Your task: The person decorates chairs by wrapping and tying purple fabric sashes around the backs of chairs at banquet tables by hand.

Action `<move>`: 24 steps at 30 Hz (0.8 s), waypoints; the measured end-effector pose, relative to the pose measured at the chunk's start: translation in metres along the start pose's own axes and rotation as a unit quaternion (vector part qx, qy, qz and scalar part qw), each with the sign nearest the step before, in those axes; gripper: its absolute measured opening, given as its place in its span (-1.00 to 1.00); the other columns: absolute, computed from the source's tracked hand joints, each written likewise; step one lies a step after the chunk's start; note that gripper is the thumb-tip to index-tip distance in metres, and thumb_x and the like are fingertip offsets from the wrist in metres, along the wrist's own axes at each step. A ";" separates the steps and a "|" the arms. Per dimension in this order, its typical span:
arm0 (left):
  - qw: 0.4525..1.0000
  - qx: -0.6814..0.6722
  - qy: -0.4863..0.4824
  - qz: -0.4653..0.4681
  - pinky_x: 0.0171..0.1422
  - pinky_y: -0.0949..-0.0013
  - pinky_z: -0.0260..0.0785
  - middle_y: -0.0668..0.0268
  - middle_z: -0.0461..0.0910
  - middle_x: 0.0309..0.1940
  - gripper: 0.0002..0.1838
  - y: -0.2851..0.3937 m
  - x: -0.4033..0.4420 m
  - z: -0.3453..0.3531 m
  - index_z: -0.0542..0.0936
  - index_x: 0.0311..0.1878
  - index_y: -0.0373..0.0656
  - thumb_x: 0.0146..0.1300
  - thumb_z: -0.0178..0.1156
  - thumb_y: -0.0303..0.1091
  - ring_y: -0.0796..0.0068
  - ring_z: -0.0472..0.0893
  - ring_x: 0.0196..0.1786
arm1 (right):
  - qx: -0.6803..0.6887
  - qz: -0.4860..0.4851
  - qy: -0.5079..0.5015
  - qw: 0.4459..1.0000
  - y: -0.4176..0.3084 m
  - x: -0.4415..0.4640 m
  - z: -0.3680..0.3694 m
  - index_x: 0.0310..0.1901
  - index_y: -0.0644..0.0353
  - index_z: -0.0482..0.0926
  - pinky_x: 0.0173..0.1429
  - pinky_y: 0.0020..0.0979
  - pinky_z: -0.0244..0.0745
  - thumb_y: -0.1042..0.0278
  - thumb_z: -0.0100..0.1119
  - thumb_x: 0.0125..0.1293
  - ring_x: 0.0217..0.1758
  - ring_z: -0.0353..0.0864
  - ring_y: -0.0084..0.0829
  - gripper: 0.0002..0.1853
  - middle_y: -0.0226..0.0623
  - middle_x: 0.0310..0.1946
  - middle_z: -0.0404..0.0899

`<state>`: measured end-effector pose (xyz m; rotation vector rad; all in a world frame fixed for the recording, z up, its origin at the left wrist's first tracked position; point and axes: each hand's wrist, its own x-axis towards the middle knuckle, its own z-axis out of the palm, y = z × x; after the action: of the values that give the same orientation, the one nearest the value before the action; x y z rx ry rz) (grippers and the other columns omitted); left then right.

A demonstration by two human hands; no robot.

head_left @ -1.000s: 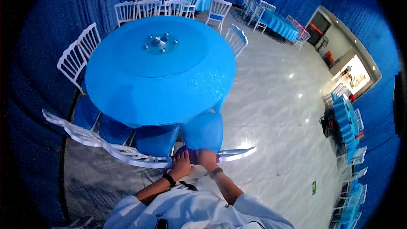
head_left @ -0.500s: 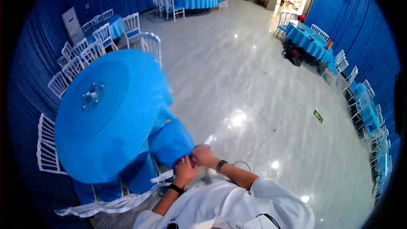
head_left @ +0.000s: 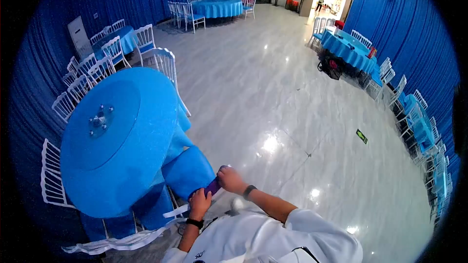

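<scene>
left hand (head_left: 200, 204): seat (head_left: 189, 171), table (head_left: 112, 170) in way; right hand (head_left: 232, 180): floor (head_left: 263, 97) free

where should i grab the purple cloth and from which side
Probably at its two opposite ends, coming from the near side. The purple cloth shows as a short strip slanting between the left hand and the right hand, while the blue chair seat lies just beyond it, so this side looks easier.

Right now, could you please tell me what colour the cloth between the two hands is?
The cloth is purple, as the head view shows.
</scene>
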<state>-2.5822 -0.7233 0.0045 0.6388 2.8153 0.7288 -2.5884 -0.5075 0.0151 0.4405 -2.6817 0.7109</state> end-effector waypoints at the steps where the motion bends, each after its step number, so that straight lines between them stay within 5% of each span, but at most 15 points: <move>1: 1.000 0.006 0.028 0.003 0.05 -0.12 0.38 -0.14 0.58 -0.11 -0.49 -0.006 -0.007 0.003 0.46 0.13 -0.34 0.34 0.08 -0.06 -0.20 0.54 -0.04 | -0.021 -0.014 0.018 1.000 -0.009 -0.001 0.002 -0.24 0.19 0.55 -0.03 -0.08 0.43 0.30 0.20 0.08 -0.10 0.50 -0.04 -0.78 -0.14 -0.30 0.52; 3: 0.999 0.012 0.052 0.004 0.06 -0.11 0.38 -0.11 0.58 -0.09 -0.49 -0.010 -0.023 -0.003 0.47 0.13 -0.33 0.34 0.08 -0.06 -0.17 0.54 -0.03 | -0.039 -0.025 0.035 0.998 -0.027 -0.004 0.006 -0.24 0.18 0.55 0.00 -0.07 0.40 0.25 0.19 0.11 -0.07 0.49 -0.07 -0.77 -0.16 -0.31 0.51; 5: 0.997 0.037 0.051 -0.039 0.10 -0.09 0.35 -0.07 0.56 -0.03 -0.49 0.004 -0.038 -0.029 0.48 0.12 -0.32 0.33 0.10 -0.06 -0.09 0.52 0.04 | -0.101 -0.021 -0.080 0.991 -0.042 -0.001 0.011 -0.17 0.18 0.58 0.09 -0.12 0.33 0.12 0.10 0.23 -0.03 0.46 -0.12 -0.70 -0.13 -0.24 0.50; 8: 0.996 0.056 0.050 -0.044 0.15 -0.09 0.31 -0.05 0.53 0.02 -0.49 -0.011 -0.055 -0.035 0.48 0.13 -0.30 0.31 0.12 -0.05 -0.05 0.49 0.10 | -0.094 -0.006 -0.124 0.988 -0.062 0.003 0.032 -0.21 0.19 0.59 0.05 -0.12 0.31 0.07 0.09 0.24 -0.06 0.45 -0.13 -0.67 -0.11 -0.23 0.50; 14: 0.996 0.003 0.076 -0.049 0.23 -0.10 0.26 -0.06 0.49 0.08 -0.48 -0.064 -0.092 -0.048 0.43 0.18 -0.31 0.29 0.11 -0.12 -0.07 0.44 0.17 | -0.106 -0.010 -0.097 0.990 -0.120 -0.002 0.053 -0.28 0.17 0.56 0.00 -0.10 0.30 0.09 0.10 0.23 -0.11 0.46 -0.15 -0.71 -0.16 -0.30 0.48; 18: 0.996 0.042 0.069 0.041 0.33 -0.17 0.12 -0.05 0.34 0.22 -0.36 -0.097 -0.125 -0.034 0.25 0.34 -0.34 0.30 0.12 -0.16 -0.04 0.32 0.28 | -0.133 -0.004 -0.065 0.989 -0.149 -0.001 0.062 -0.24 0.21 0.55 0.03 -0.10 0.30 0.12 0.16 0.16 -0.10 0.45 -0.14 -0.70 -0.16 -0.28 0.49; 24: 0.997 0.069 0.034 -0.031 0.26 -0.29 0.13 0.06 0.39 0.10 -0.43 -0.093 -0.142 -0.065 0.33 0.24 -0.29 0.20 0.16 -0.23 0.01 0.34 0.23 | -0.080 -0.004 -0.017 0.997 -0.170 -0.008 0.091 -0.24 0.21 0.52 0.10 -0.10 0.30 0.18 0.14 0.16 -0.06 0.46 -0.10 -0.73 -0.13 -0.25 0.50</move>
<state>-2.5058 -0.8872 0.0224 0.5560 2.9530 0.5587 -2.5385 -0.6943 0.0084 0.4243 -2.7408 0.4844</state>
